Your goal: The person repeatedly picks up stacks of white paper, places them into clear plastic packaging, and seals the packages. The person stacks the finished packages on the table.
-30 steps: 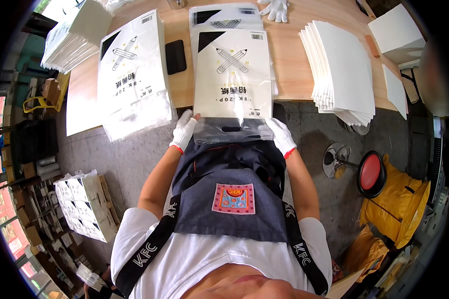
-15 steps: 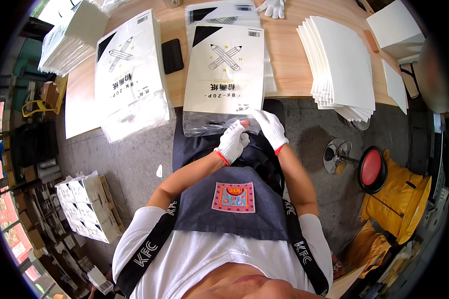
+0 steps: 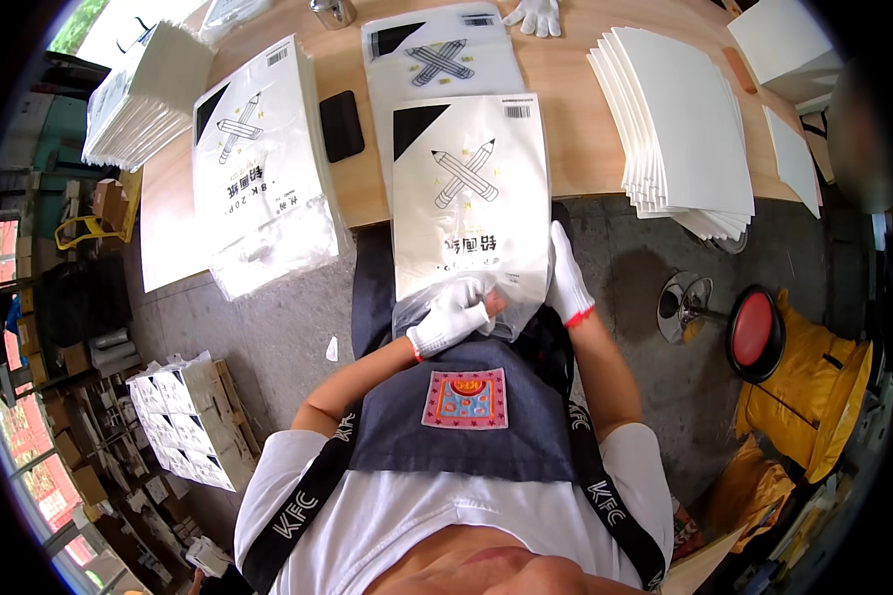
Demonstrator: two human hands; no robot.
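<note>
A pack of white drawing paper in a clear plastic bag, printed with crossed pencils and a black corner, lies partly over the table's near edge, close to my lap. My left hand, in a white glove with its thumb tip bare, is closed on the loose plastic at the pack's near end. Along the right side of the pack my gloved right hand rests with its fingers stretched out, touching the edge. Beyond the pack, a stack of printed plastic bags lies flat on the table.
To the left lie bagged paper packs, a black phone and a tall paper stack. White sheets fan out at the right, overhanging the table edge. A spare glove lies far back. A red-seated stool stands at right.
The pack has come toward me, off the stack of bags behind it. My left hand has moved nearer my body with it; my right hand has shifted from the near end to the right side.
</note>
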